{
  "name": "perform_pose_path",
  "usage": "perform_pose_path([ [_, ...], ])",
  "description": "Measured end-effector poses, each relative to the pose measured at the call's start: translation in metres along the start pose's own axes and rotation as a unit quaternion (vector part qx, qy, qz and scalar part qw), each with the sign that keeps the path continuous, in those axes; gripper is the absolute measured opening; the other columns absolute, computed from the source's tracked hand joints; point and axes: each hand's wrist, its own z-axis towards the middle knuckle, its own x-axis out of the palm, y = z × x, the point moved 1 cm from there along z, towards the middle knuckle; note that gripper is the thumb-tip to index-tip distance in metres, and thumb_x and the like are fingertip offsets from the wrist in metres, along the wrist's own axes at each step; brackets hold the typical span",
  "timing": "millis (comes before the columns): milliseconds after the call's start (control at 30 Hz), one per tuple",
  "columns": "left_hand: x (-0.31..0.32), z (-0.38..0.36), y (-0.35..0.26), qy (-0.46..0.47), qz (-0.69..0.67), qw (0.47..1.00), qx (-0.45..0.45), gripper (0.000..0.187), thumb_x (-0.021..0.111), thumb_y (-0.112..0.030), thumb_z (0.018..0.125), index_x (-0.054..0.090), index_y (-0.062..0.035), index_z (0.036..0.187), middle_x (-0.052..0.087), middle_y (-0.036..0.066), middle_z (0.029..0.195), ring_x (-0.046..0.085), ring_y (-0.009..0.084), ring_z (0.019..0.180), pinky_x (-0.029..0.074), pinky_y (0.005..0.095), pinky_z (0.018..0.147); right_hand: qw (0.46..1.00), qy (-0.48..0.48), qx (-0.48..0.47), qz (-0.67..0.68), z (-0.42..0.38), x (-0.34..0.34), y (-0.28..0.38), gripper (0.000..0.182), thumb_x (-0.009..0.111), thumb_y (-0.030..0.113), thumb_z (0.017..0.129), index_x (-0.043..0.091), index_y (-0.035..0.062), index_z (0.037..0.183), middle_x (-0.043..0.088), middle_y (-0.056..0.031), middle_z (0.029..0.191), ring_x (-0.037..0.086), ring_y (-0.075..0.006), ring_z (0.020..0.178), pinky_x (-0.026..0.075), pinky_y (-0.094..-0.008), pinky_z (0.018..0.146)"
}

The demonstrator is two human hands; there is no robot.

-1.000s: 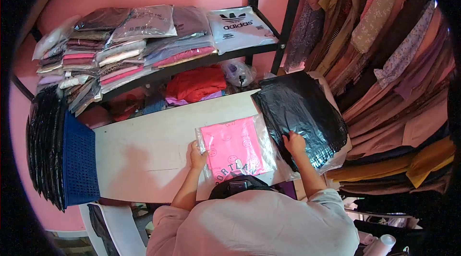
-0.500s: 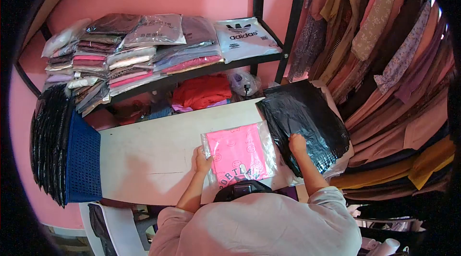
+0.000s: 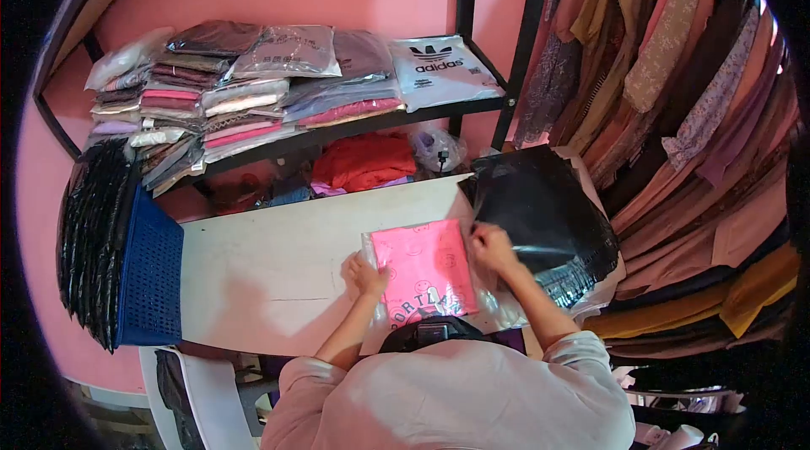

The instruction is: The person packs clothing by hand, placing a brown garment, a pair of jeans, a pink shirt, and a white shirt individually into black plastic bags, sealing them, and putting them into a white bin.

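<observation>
A folded pink garment [image 3: 422,260] with smiley faces and dark lettering lies in a clear plastic bag [image 3: 378,302] on the white table in front of me. At the bag's left edge rests my left hand [image 3: 364,274], fingers apart, with its thumb side against the plastic. My right hand [image 3: 494,249] is closed at the bag's right edge, beside the stack of black plastic mailing bags [image 3: 544,205]. Its fingertips are slightly blurred, and what they pinch cannot be made out.
A blue basket [image 3: 152,273] with black packages [image 3: 93,247] stands at the table's [image 3: 253,273] left end. Behind is a shelf of bagged clothes [image 3: 245,104], with red cloth [image 3: 363,161] beneath. Garments [image 3: 658,121] hang along the right side.
My right hand has moved left from the black mailing bags to the pink garment's bag. The top of the black stack looks smoother. My left hand has stayed at the bag's left edge, fingers more spread.
</observation>
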Motion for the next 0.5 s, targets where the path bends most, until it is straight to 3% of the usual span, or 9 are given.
perform_pose_path([
  [33, -0.005, 0.0, -0.011, -0.002, 0.001, 1.0, -0.002, 0.074, 0.071, -0.026, 0.066, 0.03, 0.0, 0.121, 0.048, 0.021, 0.109, 0.048, 0.0338, 0.102, 0.039, 0.0378, 0.088, 0.999, 0.039, -0.029, 0.019, -0.003, 0.013, 0.018, 0.013, 0.055, 0.012, 0.069, 0.06, -0.0002, 0.072, 0.06, -0.0193, 0.084, 0.056, -0.0349, 0.082, 0.044, -0.0409, 0.076],
  [100, -0.017, 0.0, -0.032, 0.015, -0.251, 0.962, 0.106, 0.078, 0.07, -0.033, 0.066, 0.029, 0.0032, 0.122, 0.045, 0.023, 0.113, 0.045, 0.0366, 0.104, 0.037, 0.0397, 0.089, 0.987, 0.114, -0.093, 0.06, -0.012, 0.044, 0.046, 0.014, 0.054, 0.011, 0.07, 0.059, -0.0006, 0.075, 0.059, -0.0187, 0.082, 0.055, -0.0351, 0.081, 0.044, -0.0406, 0.076],
  [133, -0.023, -0.005, -0.042, 0.013, -0.248, 0.963, 0.102, 0.078, 0.07, -0.033, 0.066, 0.029, 0.0032, 0.122, 0.045, 0.023, 0.113, 0.045, 0.0366, 0.104, 0.037, 0.0397, 0.089, 0.977, 0.15, -0.127, 0.083, -0.018, 0.062, 0.056, 0.015, 0.053, 0.011, 0.07, 0.059, -0.001, 0.077, 0.059, -0.0187, 0.082, 0.055, -0.0351, 0.082, 0.044, -0.0406, 0.077],
  [200, -0.029, -0.014, -0.053, 0.098, -0.406, 0.909, -0.015, 0.074, 0.07, -0.03, 0.066, 0.033, 0.0041, 0.12, 0.049, 0.023, 0.11, 0.05, 0.0356, 0.099, 0.039, 0.0386, 0.086, 0.959, 0.193, -0.178, 0.105, -0.031, 0.09, 0.074, 0.019, 0.053, 0.012, 0.072, 0.058, -0.0017, 0.084, 0.057, -0.0203, 0.086, 0.054, -0.0354, 0.084, 0.043, -0.0404, 0.079],
  [233, -0.018, -0.015, -0.041, 0.095, -0.404, 0.91, -0.02, 0.074, 0.07, -0.03, 0.066, 0.033, 0.0041, 0.12, 0.049, 0.023, 0.11, 0.05, 0.0356, 0.099, 0.039, 0.0386, 0.086, 0.949, 0.245, -0.17, 0.098, -0.038, 0.097, 0.081, 0.022, 0.055, 0.017, 0.074, 0.058, -0.0013, 0.086, 0.056, -0.0208, 0.094, 0.052, -0.0351, 0.092, 0.042, -0.0395, 0.083],
  [267, 0.006, -0.014, -0.022, 0.141, -0.408, 0.901, -0.039, 0.061, 0.067, -0.025, 0.071, 0.039, 0.004, 0.116, 0.05, 0.023, 0.109, 0.048, 0.0304, 0.103, 0.037, 0.0367, 0.088, 0.948, 0.249, -0.173, 0.101, -0.04, 0.102, 0.082, 0.022, 0.055, 0.017, 0.074, 0.058, -0.0013, 0.086, 0.056, -0.0208, 0.094, 0.052, -0.0351, 0.092, 0.042, -0.0395, 0.083],
  [333, 0.015, -0.014, 0.004, 0.186, -0.409, 0.891, -0.063, 0.048, 0.064, -0.02, 0.075, 0.045, 0.0039, 0.112, 0.051, 0.022, 0.109, 0.046, 0.0252, 0.107, 0.035, 0.0348, 0.09, 0.906, 0.311, -0.279, 0.067, -0.045, 0.111, 0.08, 0.026, 0.057, 0.025, 0.076, 0.057, 0.0016, 0.088, 0.053, -0.0203, 0.105, 0.048, -0.0339, 0.103, 0.039, -0.039, 0.088],
  [367, 0.01, -0.013, 0.015, 0.135, -0.385, 0.911, -0.062, 0.039, 0.062, -0.018, 0.076, 0.049, 0.0033, 0.106, 0.054, 0.018, 0.099, 0.051, 0.0252, 0.096, 0.038, 0.0343, 0.084, 0.909, 0.297, -0.293, 0.01, -0.05, 0.111, 0.075, 0.032, 0.059, 0.029, 0.076, 0.055, 0.0049, 0.098, 0.046, -0.0185, 0.119, 0.04, -0.0346, 0.115, 0.034, -0.039, 0.095],
  [500, -0.005, -0.001, 0.076, -0.126, -0.244, 0.953, -0.124, 0.017, 0.055, -0.014, 0.081, 0.055, 0.0027, 0.083, 0.055, 0.014, 0.071, 0.051, 0.0272, 0.064, 0.041, 0.0367, 0.066, 0.943, 0.205, -0.262, -0.001, -0.054, 0.083, 0.062, 0.043, 0.061, 0.025, 0.075, 0.05, 0.0035, 0.11, 0.039, -0.0204, 0.126, 0.033, -0.0367, 0.12, 0.032, -0.0437, 0.097],
])
